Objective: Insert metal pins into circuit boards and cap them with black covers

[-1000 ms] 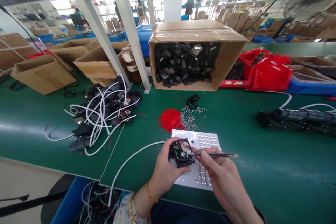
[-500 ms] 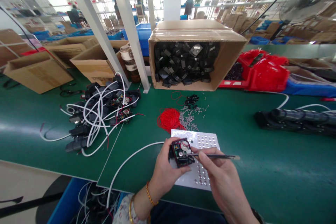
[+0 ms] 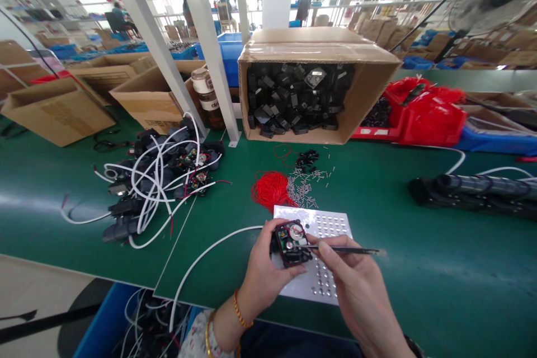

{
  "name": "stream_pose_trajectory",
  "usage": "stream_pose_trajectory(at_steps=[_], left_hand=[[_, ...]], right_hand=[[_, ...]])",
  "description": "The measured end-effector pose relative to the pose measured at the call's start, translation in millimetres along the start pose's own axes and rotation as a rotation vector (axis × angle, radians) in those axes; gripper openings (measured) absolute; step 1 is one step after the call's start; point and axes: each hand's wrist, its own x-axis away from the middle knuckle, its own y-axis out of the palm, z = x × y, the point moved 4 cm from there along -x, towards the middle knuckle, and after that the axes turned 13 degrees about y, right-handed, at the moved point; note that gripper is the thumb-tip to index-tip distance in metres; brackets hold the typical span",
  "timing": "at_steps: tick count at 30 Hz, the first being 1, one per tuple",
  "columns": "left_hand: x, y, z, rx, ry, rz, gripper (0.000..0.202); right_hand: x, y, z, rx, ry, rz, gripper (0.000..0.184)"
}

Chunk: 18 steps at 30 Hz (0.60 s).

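My left hand (image 3: 262, 271) is closed around a small black open device (image 3: 291, 241) with a circuit board, a round silver part and red wires inside; a white cable (image 3: 201, 260) runs from it to the left. My right hand (image 3: 356, 285) pinches a thin black tweezers-like tool (image 3: 342, 249), whose tip touches the inside of the device. Both hands hover over a white perforated plate (image 3: 325, 257) on the green table.
A red wire coil (image 3: 268, 189) and several small metal pins (image 3: 304, 187) lie behind the plate. A pile of black devices with white cables (image 3: 157, 179) lies at left. An open cardboard box of black parts (image 3: 302, 98) stands behind; red bins (image 3: 419, 112) and black tubes (image 3: 474, 193) are at right.
Almost nothing differs; the hands, device and tool stay in the same pose, with only a slight shift of the camera view.
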Motion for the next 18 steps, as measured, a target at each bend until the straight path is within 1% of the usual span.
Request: stream_pose_trajectory(at_steps=[10,18], left_hand=[[-0.2,-1.6,-0.7,-0.036,0.008,-0.001,0.077],[-0.2,-1.7,-2.7,-0.124,-0.002,-0.001,0.086]], right_hand=[[1.7,3.7,-5.1,0.022,-0.033,-0.01,0.027],[-0.4,2.7,-6.9,0.061,-0.049,0.009,0.03]])
